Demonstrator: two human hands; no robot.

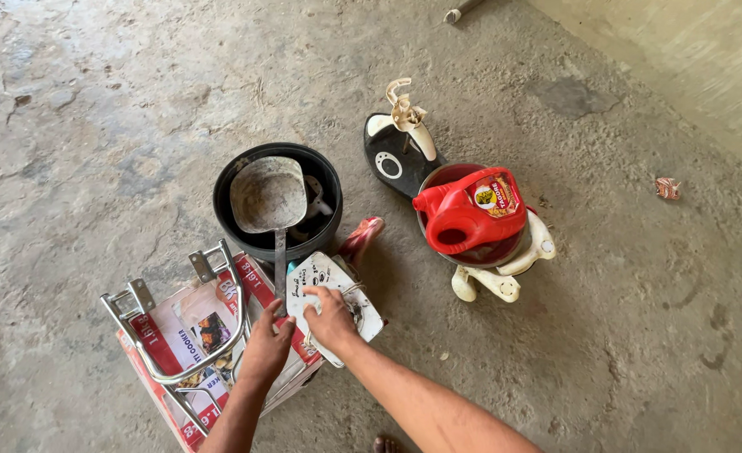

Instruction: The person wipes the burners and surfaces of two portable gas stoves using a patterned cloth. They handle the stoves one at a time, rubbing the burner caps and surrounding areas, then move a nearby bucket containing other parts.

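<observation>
My right hand [331, 319] grips a white flat appliance part with scribbles on it [312, 277], which rests on the corner of a red and white cardboard box [190, 335]. Just left of it, my left hand [266, 348] lies on the box, fingers bent, touching the box top beside the same white part. A bent chrome metal rack [148, 315] lies over the box. Behind the hands stands a black round pot [325, 180] with a dusty metal pan [268, 197] inside; the pan's handle reaches toward my hands.
A red plastic jug [467, 214] lies in a dark bowl over a white appliance base [505, 273]. A black and white appliance body [392, 151] lies behind it. A reddish piece [361, 239] sits by the pot. Rough concrete floor all round, wall edge at upper right.
</observation>
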